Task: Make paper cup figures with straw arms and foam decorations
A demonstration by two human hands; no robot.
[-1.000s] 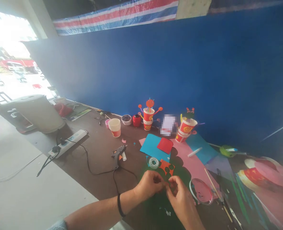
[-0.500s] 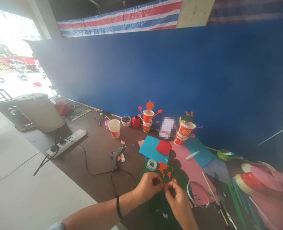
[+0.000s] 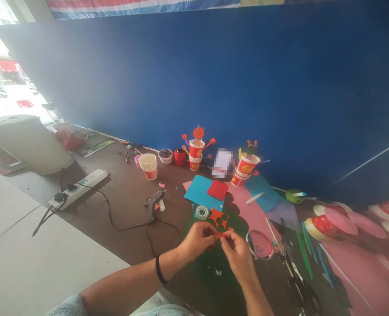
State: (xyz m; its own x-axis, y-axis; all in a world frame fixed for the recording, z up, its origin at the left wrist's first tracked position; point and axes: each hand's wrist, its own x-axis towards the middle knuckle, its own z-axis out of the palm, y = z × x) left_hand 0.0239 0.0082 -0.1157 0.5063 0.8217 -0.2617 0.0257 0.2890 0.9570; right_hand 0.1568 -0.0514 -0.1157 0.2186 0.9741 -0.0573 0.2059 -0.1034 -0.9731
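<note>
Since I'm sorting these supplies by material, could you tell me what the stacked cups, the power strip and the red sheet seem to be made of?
Cups: likely paper, smooth, with pale rolled-looking rims.
Power strip: probably hard white plastic, judging by its rigid, moulded-looking casing.
Red sheet: thin and matt, perhaps card or foam.

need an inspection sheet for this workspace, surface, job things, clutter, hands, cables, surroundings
Surface: brown tabletop beside a pale surface
Job's things: small orange piece at the fingertips; cut orange sheet and tape roll just beyond
Clutter: white scraps near the hands; scissors among sticks and strips at right
Hands: left hand and right hand meet, pinching the piece
Cables: black cord trails between power strip and glue gun
Surroundings: blue panel behind, bright opening at left; other people: nothing seen
</note>
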